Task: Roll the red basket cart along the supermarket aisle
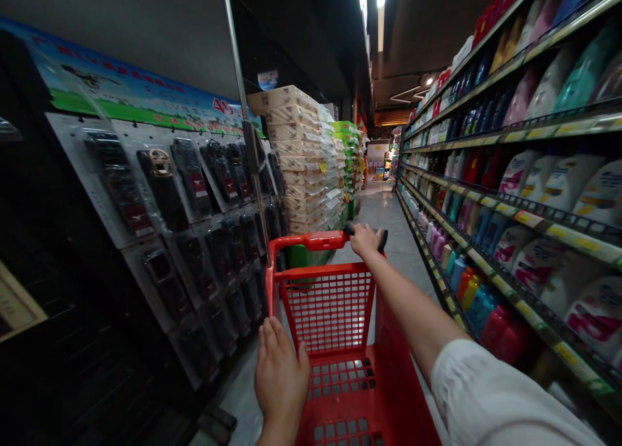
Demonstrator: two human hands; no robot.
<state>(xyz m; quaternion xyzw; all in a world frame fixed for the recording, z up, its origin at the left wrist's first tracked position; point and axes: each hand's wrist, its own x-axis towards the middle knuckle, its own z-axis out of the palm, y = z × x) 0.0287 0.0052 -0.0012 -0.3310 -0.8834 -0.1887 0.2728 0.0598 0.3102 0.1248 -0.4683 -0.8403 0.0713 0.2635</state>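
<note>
A red plastic shopping cart (335, 240) stands right in front of me, with a grid back panel (323, 310) and a grid floor. My right hand (366, 240) is closed around the black grip at the right end of its far bar, arm stretched out. At the cart's near left side is my left hand (282, 371), fingers straight and side by side, thumb apart. It seems to rest against the left rim; the contact is partly hidden. A tall metal pole (239, 76) rises from the cart's left corner.
Shelves of shampoo bottles (558, 180) line the right side closely. Packaged belts (194, 180) hang on a left rack under a blue sign (140, 89). Stacked cartons (296, 154) stand beyond. A grey tiled aisle (389, 206) runs ahead between them.
</note>
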